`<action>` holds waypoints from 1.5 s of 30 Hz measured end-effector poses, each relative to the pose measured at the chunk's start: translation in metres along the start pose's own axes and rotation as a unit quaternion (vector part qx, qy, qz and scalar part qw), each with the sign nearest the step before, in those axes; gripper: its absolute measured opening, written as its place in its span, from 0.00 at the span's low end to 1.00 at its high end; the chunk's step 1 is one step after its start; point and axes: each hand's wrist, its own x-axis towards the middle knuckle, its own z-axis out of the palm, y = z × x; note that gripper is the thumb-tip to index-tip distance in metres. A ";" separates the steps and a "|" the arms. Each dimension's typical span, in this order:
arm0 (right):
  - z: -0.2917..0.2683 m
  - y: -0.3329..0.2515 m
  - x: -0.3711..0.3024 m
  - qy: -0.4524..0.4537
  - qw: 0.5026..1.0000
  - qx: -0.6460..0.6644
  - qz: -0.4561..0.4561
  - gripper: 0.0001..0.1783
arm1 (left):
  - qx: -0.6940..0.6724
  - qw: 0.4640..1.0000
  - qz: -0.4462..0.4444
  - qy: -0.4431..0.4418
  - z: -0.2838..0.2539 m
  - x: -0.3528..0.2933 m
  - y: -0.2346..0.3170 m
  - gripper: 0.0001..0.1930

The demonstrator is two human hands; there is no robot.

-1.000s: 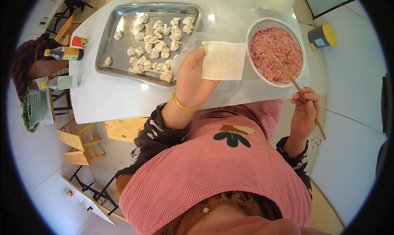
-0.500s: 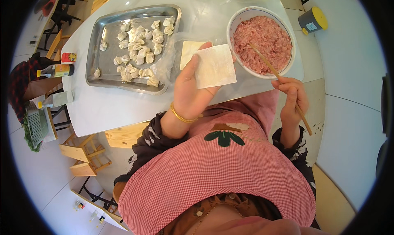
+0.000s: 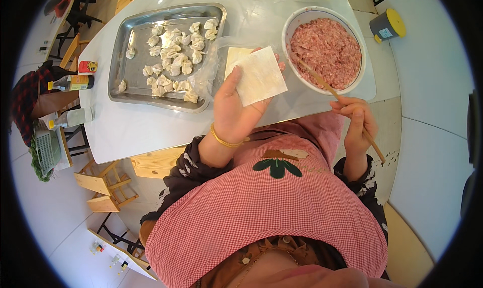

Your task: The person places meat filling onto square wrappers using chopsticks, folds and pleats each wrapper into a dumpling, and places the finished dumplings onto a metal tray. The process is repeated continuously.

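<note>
My left hand [image 3: 234,112], palm up, holds a square pale wonton wrapper [image 3: 261,79]. Its thumb lies along the wrapper's left edge and the other fingers are mostly hidden underneath. Behind that hand, more wrappers [image 3: 233,55] lie on the table beside crumpled clear plastic. My right hand [image 3: 356,122] grips wooden chopsticks [image 3: 329,88], whose tips are over the minced meat [image 3: 327,49] near the left side of a white bowl [image 3: 288,29]. Folded wontons [image 3: 173,57] sit in a metal tray [image 3: 122,94] to the left.
Along the white table's [image 3: 131,129] left edge stand a red can [image 3: 87,67], a dark sauce bottle [image 3: 73,83] and a clear bottle [image 3: 73,117]. Beyond them are a person's plaid sleeve [image 3: 22,102] and a green basket [image 3: 47,150]. A yellow-lidded bin [image 3: 387,25] stands at right.
The wrapper and my left hand have shifted slightly left, the wrapper turning a little counterclockwise. The chopstick tips have moved left across the meat toward the bowl's rim.
</note>
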 end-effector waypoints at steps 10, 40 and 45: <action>-0.003 0.001 -0.002 -0.015 1.000 -0.015 0.013 0.19 | -0.010 1.000 0.000 0.002 -0.005 -0.002 0.001 0.28; -0.035 -0.028 0.001 -0.049 0.988 0.106 -0.098 0.07 | -0.072 0.995 -0.068 -0.013 0.018 0.006 -0.003 0.24; -0.027 -0.022 0.000 -0.023 0.983 0.169 -0.073 0.08 | -0.034 0.996 -0.073 0.028 0.024 0.000 -0.007 0.24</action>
